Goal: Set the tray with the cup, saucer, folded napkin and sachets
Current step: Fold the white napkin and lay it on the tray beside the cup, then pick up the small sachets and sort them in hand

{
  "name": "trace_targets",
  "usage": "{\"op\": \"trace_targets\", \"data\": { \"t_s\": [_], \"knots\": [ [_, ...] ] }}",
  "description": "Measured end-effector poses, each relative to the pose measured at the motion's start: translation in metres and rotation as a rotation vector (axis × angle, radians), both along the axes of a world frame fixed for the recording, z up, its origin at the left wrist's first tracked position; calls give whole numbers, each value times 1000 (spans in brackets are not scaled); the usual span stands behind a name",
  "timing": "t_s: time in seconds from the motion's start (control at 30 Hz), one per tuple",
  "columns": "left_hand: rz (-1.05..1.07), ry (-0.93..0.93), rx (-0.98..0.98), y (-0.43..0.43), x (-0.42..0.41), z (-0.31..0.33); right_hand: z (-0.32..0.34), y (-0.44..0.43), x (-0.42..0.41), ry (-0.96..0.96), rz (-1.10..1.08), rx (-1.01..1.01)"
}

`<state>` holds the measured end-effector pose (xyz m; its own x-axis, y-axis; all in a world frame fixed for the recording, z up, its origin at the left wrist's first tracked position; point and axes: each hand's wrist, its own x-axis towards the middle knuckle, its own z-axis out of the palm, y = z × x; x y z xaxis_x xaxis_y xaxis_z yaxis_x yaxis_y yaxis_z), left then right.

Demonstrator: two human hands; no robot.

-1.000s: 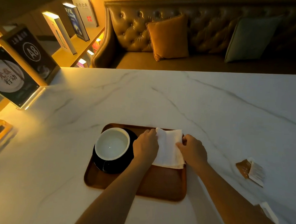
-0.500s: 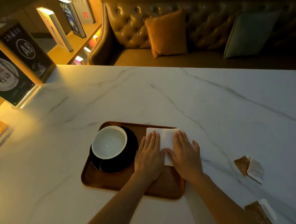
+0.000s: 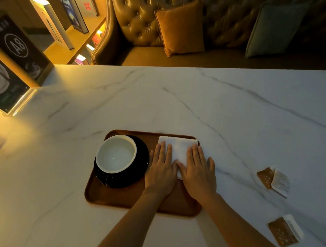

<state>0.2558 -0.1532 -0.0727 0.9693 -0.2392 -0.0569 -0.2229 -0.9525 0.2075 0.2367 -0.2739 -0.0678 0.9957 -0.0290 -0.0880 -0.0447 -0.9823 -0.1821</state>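
Observation:
A brown wooden tray [image 3: 119, 197] lies on the white marble table. On its left half a white cup [image 3: 116, 153] stands on a black saucer [image 3: 141, 157]. A folded white napkin [image 3: 178, 147] lies on the tray's right half. My left hand [image 3: 161, 170] and my right hand [image 3: 197, 169] rest flat, palms down, side by side on the napkin's near part, fingers stretched out. Two brown-and-white sachets lie on the table to the right of the tray, one farther [image 3: 273, 180] and one nearer [image 3: 284, 232].
Upright sign boards [image 3: 15, 49] stand at the table's left edge, lit from below. Beyond the far edge is a tufted leather sofa [image 3: 139, 22] with an orange cushion [image 3: 180, 28] and a grey cushion [image 3: 274, 29]. Books stand on a shelf [image 3: 74, 37] at the far left.
One second ago both hands pinched the napkin's edges; they then laid it down and flattened out on it. Over the last half second they have stayed pressed on the napkin.

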Motion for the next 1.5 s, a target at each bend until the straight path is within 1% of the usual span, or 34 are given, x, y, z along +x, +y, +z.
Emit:
{"op": "trace_targets", "data": {
  "t_s": [0.23,0.3,0.37,0.47,0.57,0.77,0.9,1.03,1.17,1.27,1.37,1.5],
  "knots": [
    [18,-15,-49,-1,1,-3,5,-1,-1,-51,6,41],
    [40,20,-111,0,3,-1,8,-2,-1,-57,18,44],
    [47,81,-174,1,6,3,11,-4,1,-19,46,43],
    [67,140,-208,0,9,15,21,-10,0,-11,93,51],
    [98,98,-190,-7,4,30,34,-21,-6,-43,92,43],
    [26,24,-230,-44,-21,57,56,-71,-30,-57,-54,67],
    [-53,55,-248,-83,-37,64,62,-110,-60,-40,-215,117],
    [-125,103,-254,-123,-49,67,61,-142,-92,44,-334,144],
    [-191,142,-221,-159,-61,67,55,-166,-122,77,-370,103],
    [-210,184,-224,-183,-66,63,51,-178,-139,129,-402,128],
    [-186,220,-231,-203,-66,57,45,-189,-151,184,-358,121],
    [-111,265,-274,-227,-65,49,44,-201,-157,203,-328,223]
  ]
}}
